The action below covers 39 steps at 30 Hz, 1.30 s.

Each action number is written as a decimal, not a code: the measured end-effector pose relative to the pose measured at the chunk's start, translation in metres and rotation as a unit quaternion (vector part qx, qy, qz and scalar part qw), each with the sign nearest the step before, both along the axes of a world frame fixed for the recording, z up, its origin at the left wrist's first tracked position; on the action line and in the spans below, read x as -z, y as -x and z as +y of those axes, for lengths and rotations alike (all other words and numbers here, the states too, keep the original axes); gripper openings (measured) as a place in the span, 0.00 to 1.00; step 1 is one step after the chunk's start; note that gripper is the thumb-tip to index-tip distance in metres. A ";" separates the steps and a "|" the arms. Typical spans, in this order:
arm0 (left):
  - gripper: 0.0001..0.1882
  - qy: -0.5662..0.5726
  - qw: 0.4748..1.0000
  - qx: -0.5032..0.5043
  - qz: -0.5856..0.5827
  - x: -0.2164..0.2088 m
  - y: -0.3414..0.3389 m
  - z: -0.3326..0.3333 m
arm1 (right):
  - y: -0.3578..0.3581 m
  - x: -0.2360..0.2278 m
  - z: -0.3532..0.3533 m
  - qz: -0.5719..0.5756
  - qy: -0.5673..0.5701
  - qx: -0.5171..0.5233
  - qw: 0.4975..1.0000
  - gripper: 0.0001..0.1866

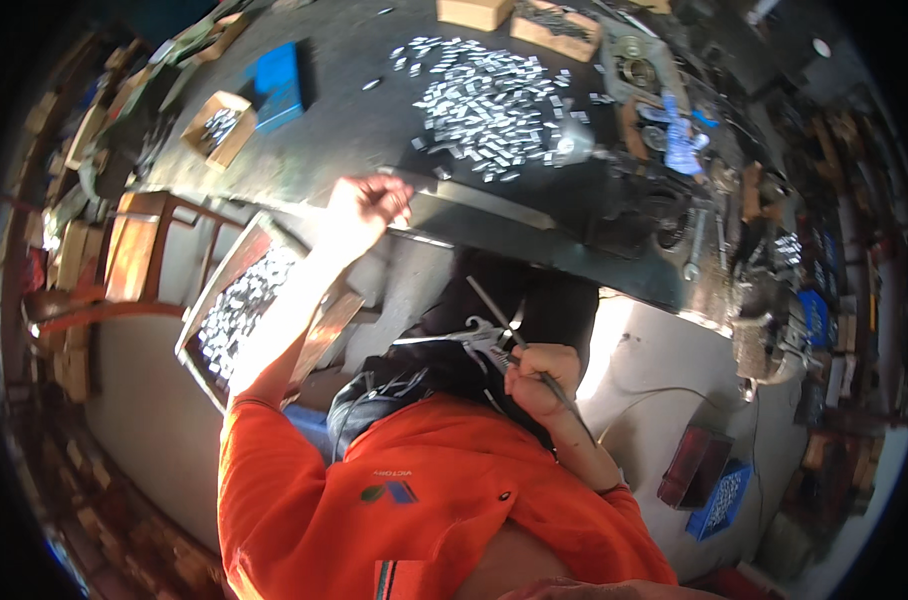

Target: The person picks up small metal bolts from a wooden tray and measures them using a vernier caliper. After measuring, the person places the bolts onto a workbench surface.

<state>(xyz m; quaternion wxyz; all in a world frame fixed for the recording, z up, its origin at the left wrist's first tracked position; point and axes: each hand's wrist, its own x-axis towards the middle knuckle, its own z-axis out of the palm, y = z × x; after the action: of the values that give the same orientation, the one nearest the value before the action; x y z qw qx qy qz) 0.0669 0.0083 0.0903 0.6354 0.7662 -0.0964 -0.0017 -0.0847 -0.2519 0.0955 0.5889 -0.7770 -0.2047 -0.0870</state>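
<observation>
My left hand [366, 212] is at the near edge of the dark workbench [354, 130], its fingers curled together. Whatever lies between its fingertips is too small to make out. My right hand [546, 378] is closed in a fist low in front of my body. A long thin metal rod [486, 300] passes through that fist, poking out on both sides. On the bench beyond the left hand lies a wide spread of small shiny metal pieces [494, 110]. Beneath my left forearm stands a wooden tray [186, 335] with many similar pieces [239, 310] in it.
Left on the bench are a small open box [236, 140] with metal parts and a blue box [278, 85]. Tools, a wrench [696, 245] and a blue-white cloth [682, 140] crowd the right side. A wooden chair [134, 245] stands left; a blue crate [722, 500] is on the floor.
</observation>
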 end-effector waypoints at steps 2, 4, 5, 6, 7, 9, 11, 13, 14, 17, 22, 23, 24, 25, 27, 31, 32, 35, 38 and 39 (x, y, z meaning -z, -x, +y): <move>0.08 -0.038 0.996 -0.003 0.077 0.016 0.034 0.020 | 0.003 0.013 0.003 0.029 -0.033 -0.015 0.999 0.16; 0.07 -0.130 0.979 0.006 0.156 0.027 0.060 0.022 | 0.005 0.015 0.006 0.036 -0.040 -0.018 0.998 0.16; 0.08 -0.144 0.970 0.005 0.197 0.042 0.069 0.028 | 0.004 0.015 0.008 0.042 -0.056 -0.032 0.997 0.16; 0.08 -0.173 0.961 0.008 0.214 0.037 0.075 0.025 | 0.004 0.017 0.007 0.043 -0.054 -0.033 0.997 0.16; 0.07 -0.201 0.952 0.013 0.231 0.032 0.080 0.022 | 0.004 0.018 0.007 0.047 -0.055 -0.036 0.997 0.16; 0.07 -0.219 0.957 0.026 0.190 0.043 0.085 0.026 | 0.003 0.018 0.007 0.054 -0.057 -0.040 0.996 0.16; 0.08 -0.207 0.963 0.019 0.172 0.051 0.090 0.034 | 0.003 0.015 0.008 0.076 -0.069 -0.052 0.993 0.15; 0.10 -0.163 0.971 -0.002 0.173 0.053 0.089 0.041 | 0.005 0.007 0.010 0.114 -0.090 -0.052 0.988 0.15; 0.13 -0.161 0.980 0.010 0.117 0.050 0.090 0.053 | 0.005 0.007 0.011 0.127 -0.094 -0.055 0.986 0.15; 0.14 -0.209 0.976 -0.035 -0.056 0.039 0.091 0.089 | 0.005 0.009 0.007 0.156 -0.105 -0.057 0.981 0.14; 0.12 -0.349 0.919 -0.173 0.059 0.060 0.098 0.183 | 0.004 0.015 0.012 0.156 -0.084 -0.056 0.983 0.14; 0.11 -0.374 0.907 -0.175 0.086 0.075 0.098 0.199 | 0.003 0.015 0.014 0.150 -0.080 -0.064 0.983 0.14; 0.11 -0.418 0.885 -0.195 0.058 0.100 0.101 0.213 | 0.002 0.015 0.015 0.144 -0.076 -0.072 0.984 0.14; 0.12 -0.429 0.879 -0.190 0.091 0.121 0.102 0.224 | 0.001 0.014 0.016 0.138 -0.071 -0.079 0.985 0.14; 0.14 -0.445 0.865 -0.174 0.154 0.158 0.098 0.237 | 0.001 0.013 0.017 0.127 -0.061 -0.075 0.987 0.14; 0.19 -0.610 0.768 -0.139 0.135 0.221 0.096 0.237 | 0.005 0.019 0.009 0.123 -0.034 -0.051 0.991 0.15; 0.21 -0.594 0.779 -0.121 0.162 0.226 0.094 0.243 | 0.005 0.018 0.008 0.127 -0.043 -0.049 0.990 0.16; 0.17 -0.590 0.794 -0.104 0.099 0.217 0.097 0.236 | 0.007 0.021 0.007 0.123 -0.045 -0.037 0.991 0.16; 0.08 -0.590 0.803 -0.088 -0.012 0.213 0.104 0.236 | 0.010 0.034 0.006 0.090 -0.009 -0.035 0.995 0.16; 0.08 -0.595 0.799 -0.082 -0.029 0.212 0.104 0.239 | 0.011 0.037 0.007 0.084 -0.009 -0.037 0.996 0.16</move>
<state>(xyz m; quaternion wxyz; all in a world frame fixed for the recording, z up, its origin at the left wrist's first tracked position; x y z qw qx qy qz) -0.0373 0.2476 -0.1218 0.0497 0.9982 -0.0314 0.0156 -0.0952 -0.2452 0.0587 0.6135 -0.7683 -0.1825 -0.0014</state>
